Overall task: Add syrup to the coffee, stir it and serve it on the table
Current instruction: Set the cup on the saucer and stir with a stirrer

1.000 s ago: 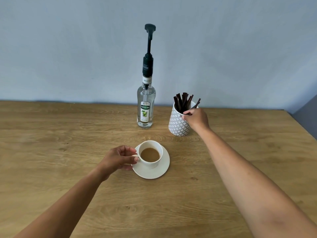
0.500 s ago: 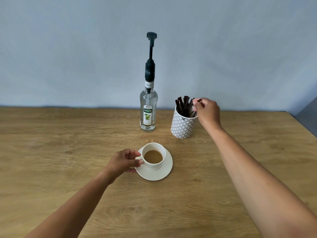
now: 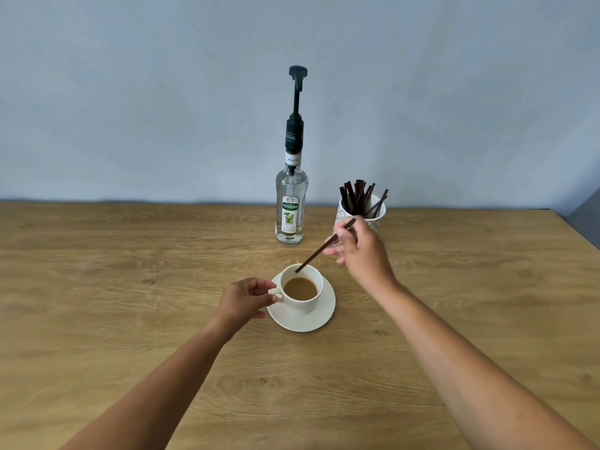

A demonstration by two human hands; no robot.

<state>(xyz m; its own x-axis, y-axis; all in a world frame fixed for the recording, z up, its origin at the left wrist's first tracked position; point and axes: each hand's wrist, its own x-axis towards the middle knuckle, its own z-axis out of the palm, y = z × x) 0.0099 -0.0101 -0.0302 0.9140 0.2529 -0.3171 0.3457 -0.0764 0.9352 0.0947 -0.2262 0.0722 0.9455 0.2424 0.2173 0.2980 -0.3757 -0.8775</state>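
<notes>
A white cup of milky coffee (image 3: 302,289) stands on a white saucer (image 3: 319,316) in the middle of the wooden table. My left hand (image 3: 243,302) pinches the cup's handle from the left. My right hand (image 3: 360,246) holds a thin dark stirrer stick (image 3: 316,253) slanted down, its lower tip over the cup's far rim, just above the coffee. Behind the cup stands a clear syrup bottle (image 3: 291,209) with a tall black pump.
A patterned white holder (image 3: 373,219) with several dark stirrer sticks stands right of the bottle, partly behind my right hand. The wooden table (image 3: 130,319) runs to a pale wall at the back; its right edge shows at the far right.
My right hand has drawn one stirrer out of the holder and brought it down and left over the cup. My left hand has stayed on the cup's handle.
</notes>
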